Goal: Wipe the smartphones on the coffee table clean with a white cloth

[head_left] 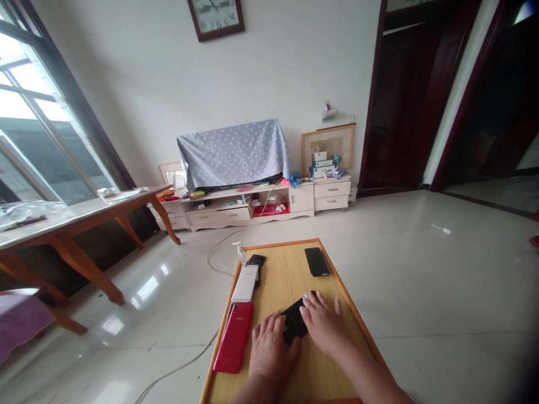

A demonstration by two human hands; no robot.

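A black phone [293,320] lies at a slant on the small wooden table [282,264] in front of me. My left hand [270,345] grips its near left end, fingers along the edge and thumb on the lower side. Over the far right end is my right hand [323,322], its fingertips pressing a small white cloth [306,295] to the phone and its little finger held apart. Most of that cloth is hidden, so its material is unclear. Left of my hands are a red phone [236,336] and a white phone [245,283], both back up.
Another black phone [317,261] rests near the table's far right corner. At the far left, a dark phone [256,264] is partly under the white one, beside a clear pump bottle [240,252]. A cable [181,367] runs across the floor. A larger table [80,216] stands left.
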